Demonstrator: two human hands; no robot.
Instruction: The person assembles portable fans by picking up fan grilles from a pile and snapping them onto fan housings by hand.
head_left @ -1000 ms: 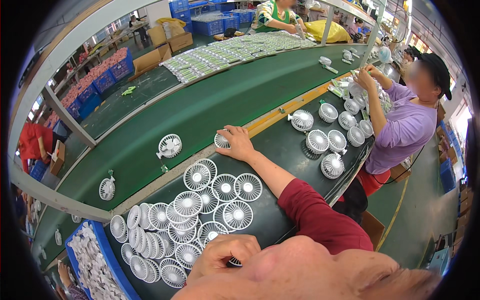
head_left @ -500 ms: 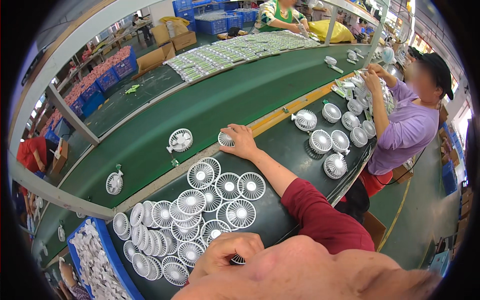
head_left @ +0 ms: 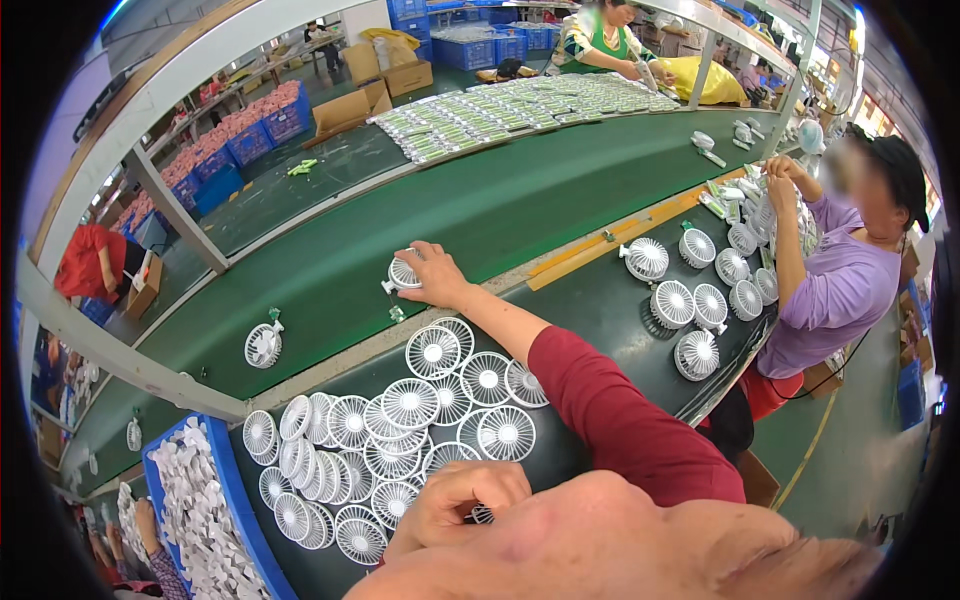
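My right hand (head_left: pixel 432 277) reaches out over the green belt, its fingers closed over a white fan head (head_left: pixel 401 272). A small green circuit board (head_left: pixel 397 313) hangs by that fan head. Low in the view, close to me, my left hand (head_left: pixel 455 500) is curled. A bit of a ribbed white fan grille (head_left: pixel 483 514) shows under its fingers; the rest of it is hidden. Many round white fan grilles (head_left: pixel 411 403) lie overlapping on the dark table in front of my left hand.
Another fan head (head_left: pixel 263 345) lies on the belt (head_left: pixel 330 300). A blue bin (head_left: pixel 222 450) of white plastic parts stands at the left. Several fan heads (head_left: pixel 673 304) lie to the right, beside a co-worker in purple (head_left: pixel 845 255). A metal post (head_left: pixel 175 205) rises beyond the belt.
My right hand has moved left, from the table's edge onto the fan head on the belt. My left hand stays curled in nearly the same place. The whole view has shifted slightly.
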